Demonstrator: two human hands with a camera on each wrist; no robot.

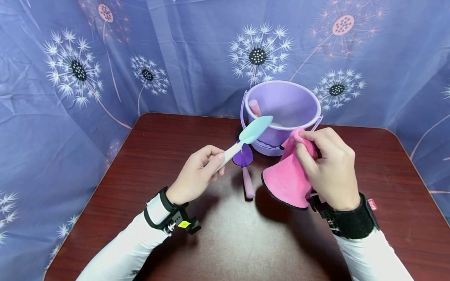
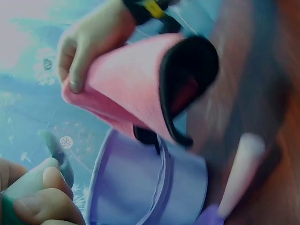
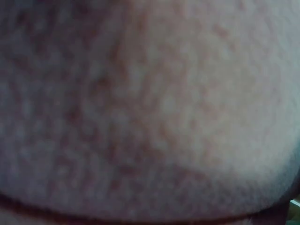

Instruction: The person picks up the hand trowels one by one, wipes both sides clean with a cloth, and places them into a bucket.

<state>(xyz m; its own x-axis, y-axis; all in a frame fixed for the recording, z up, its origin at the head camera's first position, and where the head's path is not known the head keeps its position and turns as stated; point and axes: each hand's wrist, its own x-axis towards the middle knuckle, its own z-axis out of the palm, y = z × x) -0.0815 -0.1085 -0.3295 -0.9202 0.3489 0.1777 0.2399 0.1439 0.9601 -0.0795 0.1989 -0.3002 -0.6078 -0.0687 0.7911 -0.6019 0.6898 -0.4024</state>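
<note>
My left hand (image 1: pixel 197 173) grips the pale handle of a small toy trowel (image 1: pixel 256 129), its light blue blade pointing up toward the bucket. Pinched between the thumb and fingers of my right hand (image 1: pixel 332 168) is a pink cloth (image 1: pixel 289 177) with black edging, hanging down in front of the bucket. In the left wrist view the cloth (image 2: pixel 126 75) curls at its black edge. The same cloth (image 3: pixel 187 117) fills nearly all of the right wrist view, blurred. Below the blade lies a purple shovel (image 1: pixel 248 182) with a pinkish handle, on the table.
A purple bucket (image 1: pixel 258 141) stands at the back of the dark red wooden table (image 1: pixel 140 164), a pink handle (image 1: pixel 254 107) leaning inside it. Behind the table hangs a blue curtain (image 1: pixel 197 58) with a dandelion print.
</note>
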